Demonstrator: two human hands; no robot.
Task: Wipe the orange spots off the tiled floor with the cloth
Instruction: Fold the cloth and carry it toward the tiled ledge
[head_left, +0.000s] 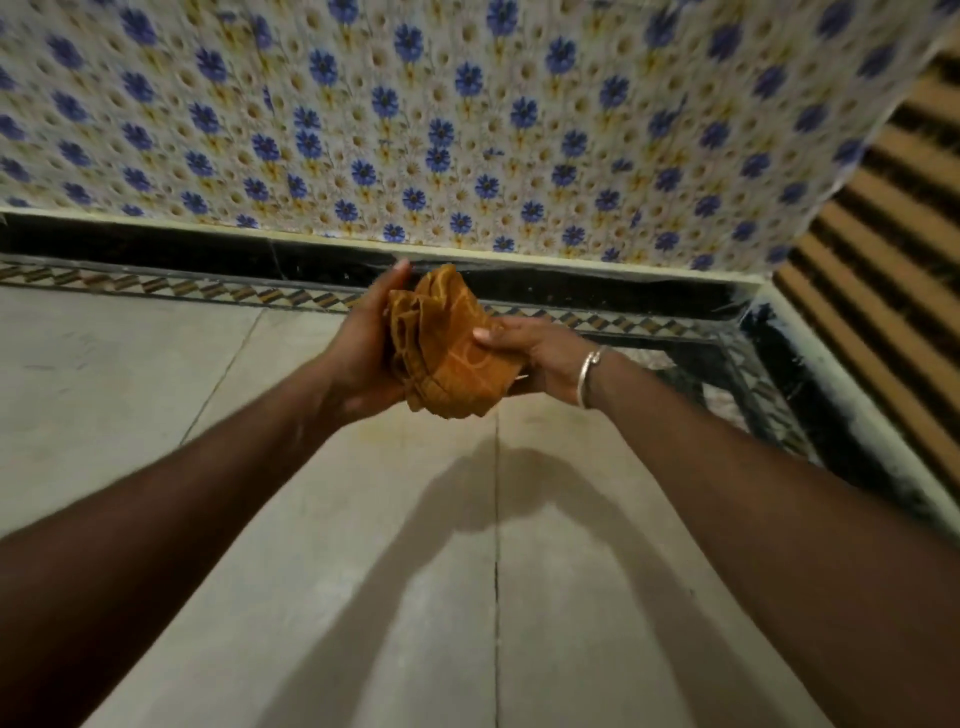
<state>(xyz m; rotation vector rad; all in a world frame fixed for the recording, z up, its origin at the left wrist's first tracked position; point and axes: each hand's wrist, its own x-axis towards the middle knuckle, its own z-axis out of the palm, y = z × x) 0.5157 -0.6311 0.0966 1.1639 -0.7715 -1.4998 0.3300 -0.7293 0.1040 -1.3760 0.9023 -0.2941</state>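
An orange cloth (451, 347), folded into a thick bundle, is held up in the air between both hands above the grey tiled floor (395, 545). My left hand (363, 343) cups its left side with the fingers reaching up behind it. My right hand (535, 358) grips its right side with the thumb laid across the top; a silver bangle sits on that wrist. A faint orange smear (395, 431) shows on the tile just below the cloth. Both forearms stretch forward from the bottom corners.
A floral sheet (467, 119) with blue flowers hangs down at the back. Below it runs a black skirting (208, 249) and a patterned border strip (156, 283). A brown striped surface (898, 249) stands at the right. A tile joint (497, 519) runs down the floor.
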